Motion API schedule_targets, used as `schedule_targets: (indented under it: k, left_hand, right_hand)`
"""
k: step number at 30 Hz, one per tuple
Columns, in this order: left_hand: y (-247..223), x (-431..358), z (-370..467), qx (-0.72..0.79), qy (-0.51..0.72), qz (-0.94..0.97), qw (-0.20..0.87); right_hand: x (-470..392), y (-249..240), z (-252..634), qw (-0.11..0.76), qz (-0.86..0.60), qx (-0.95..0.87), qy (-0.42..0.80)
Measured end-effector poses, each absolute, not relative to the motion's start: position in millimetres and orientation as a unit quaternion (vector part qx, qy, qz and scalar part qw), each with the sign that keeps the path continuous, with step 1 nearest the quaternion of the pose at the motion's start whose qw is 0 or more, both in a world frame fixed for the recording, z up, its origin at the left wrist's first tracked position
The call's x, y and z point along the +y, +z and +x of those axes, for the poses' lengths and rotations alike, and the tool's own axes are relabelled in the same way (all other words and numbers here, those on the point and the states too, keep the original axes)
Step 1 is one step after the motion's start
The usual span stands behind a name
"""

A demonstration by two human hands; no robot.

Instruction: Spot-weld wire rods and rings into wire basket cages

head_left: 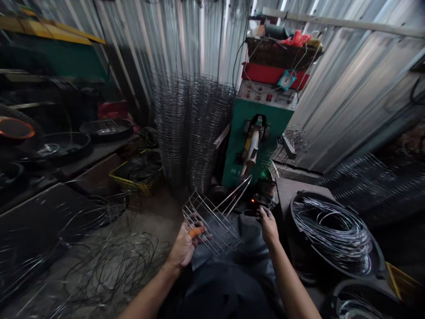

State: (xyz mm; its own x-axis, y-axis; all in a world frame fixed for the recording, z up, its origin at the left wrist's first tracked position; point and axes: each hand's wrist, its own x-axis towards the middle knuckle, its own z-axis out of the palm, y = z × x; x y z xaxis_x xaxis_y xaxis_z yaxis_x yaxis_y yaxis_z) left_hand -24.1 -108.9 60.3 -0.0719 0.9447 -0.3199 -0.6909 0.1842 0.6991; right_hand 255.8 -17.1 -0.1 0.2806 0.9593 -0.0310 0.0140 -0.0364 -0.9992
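Wire rack (215, 213), held in front of a green machine (237, 119).
Left hand (186, 243): clasping the rack over the lap. Prongs: aimed ahead-right, towards the machine's lower tip; grid's long axis far-left to near-right. Right hand (269, 225): fingers bunched, contents unclear. Step, seemingly: positioning; calls for steady alignment.

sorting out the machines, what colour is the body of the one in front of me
The machine body is green, clearest in the head view.
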Motion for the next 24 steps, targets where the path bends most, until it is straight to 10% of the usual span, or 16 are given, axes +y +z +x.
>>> schedule_targets:
  k: [8, 15, 20, 24]
  left_hand:
    - [39, -110, 6, 0.411, 0.585, 0.223, 0.663]
    - [36, -102, -4, 0.472, 0.584, 0.198, 0.631]
    - [36, -85, -1, 0.500, 0.523, 0.268, 0.636]
    - [29, -72, 6, 0.515, 0.518, 0.264, 0.630]
  right_hand:
    - [-35, 35, 237, 0.606, -0.540, -0.352, 0.466]
    - [-63, 24, 289, 0.468, -0.667, -0.489, 0.311]
    - [-151, 36, 395, 0.189, -0.875, -0.440, 0.069]
    - [-230, 40, 455, -0.112, -0.956, -0.249, 0.106]
